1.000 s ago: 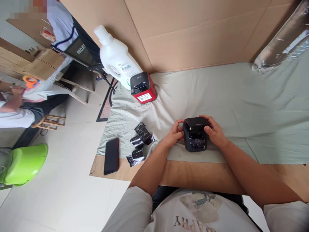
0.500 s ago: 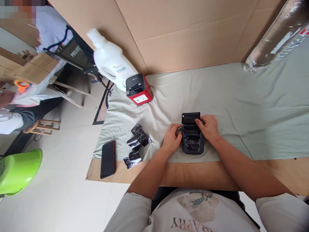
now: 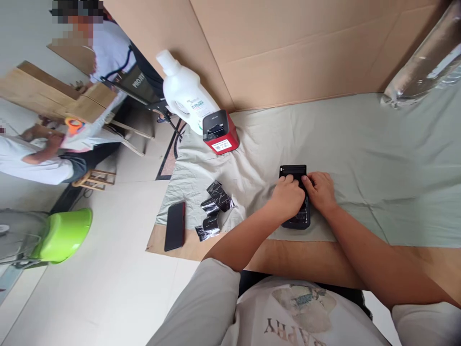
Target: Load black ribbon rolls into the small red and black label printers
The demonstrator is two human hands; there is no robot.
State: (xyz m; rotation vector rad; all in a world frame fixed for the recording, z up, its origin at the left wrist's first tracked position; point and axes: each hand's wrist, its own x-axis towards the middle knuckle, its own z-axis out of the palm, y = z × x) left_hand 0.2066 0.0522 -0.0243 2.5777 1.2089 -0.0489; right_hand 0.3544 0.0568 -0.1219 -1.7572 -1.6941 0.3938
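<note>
A small black label printer [image 3: 293,171] lies on the pale green cloth [image 3: 360,144] with its lid swung open toward the far side. My left hand [image 3: 287,198] rests on top of the printer's open bay and hides most of it; the fingers are curled down into it. My right hand [image 3: 320,192] presses against the printer's right side, thumb near the lid hinge. What sits under my left hand's fingers is hidden.
Black wrapped rolls [image 3: 215,207] and a dark phone [image 3: 175,232] lie at the left end of the board. A red-and-black printer [image 3: 219,131] and a white jug [image 3: 185,96] stand at the back left. Cardboard walls [image 3: 288,48] close the back. Two people sit at the far left, near a green tub [image 3: 63,234].
The printer's lid went from closed to folded fully open. My left hand moved from the printer's left side onto its open bay. The view shifted slightly.
</note>
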